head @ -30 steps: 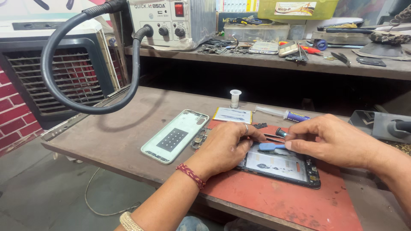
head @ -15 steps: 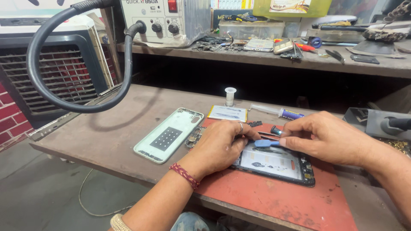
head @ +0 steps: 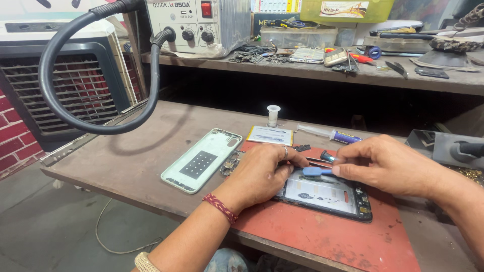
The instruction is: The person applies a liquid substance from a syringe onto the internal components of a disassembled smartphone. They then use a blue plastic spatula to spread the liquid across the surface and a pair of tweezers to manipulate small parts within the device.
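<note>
— Where the red mat (head: 322, 236) runs off the near edge of the picture, we lose its front corner, and our own forearms are cut off there too. What can we make out of the opened phone (head: 327, 194)?

— It lies face-up on the mat, just past that near edge. Our left hand (head: 259, 174) rests on its left end, fingers curled over the frame, so that end is hidden. Our right hand (head: 385, 163) pinches a blue pry tool (head: 316, 171), whose tip lies over the phone's upper left part. We cannot tell whether the tip touches the board.

— And beyond the hands?

— To the left lies the pale green back cover (head: 201, 160), inside up. Small dark parts beside our left hand are too small to name. Farther off sit a flat battery (head: 269, 135), a syringe (head: 327, 133) and a small white bottle (head: 273, 115).

— Anything changed from half a second ago?

— Both hands keep the same hold; only our view has shifted slightly. The black hose (head: 65, 113) loops at far left, its top cut off.
</note>
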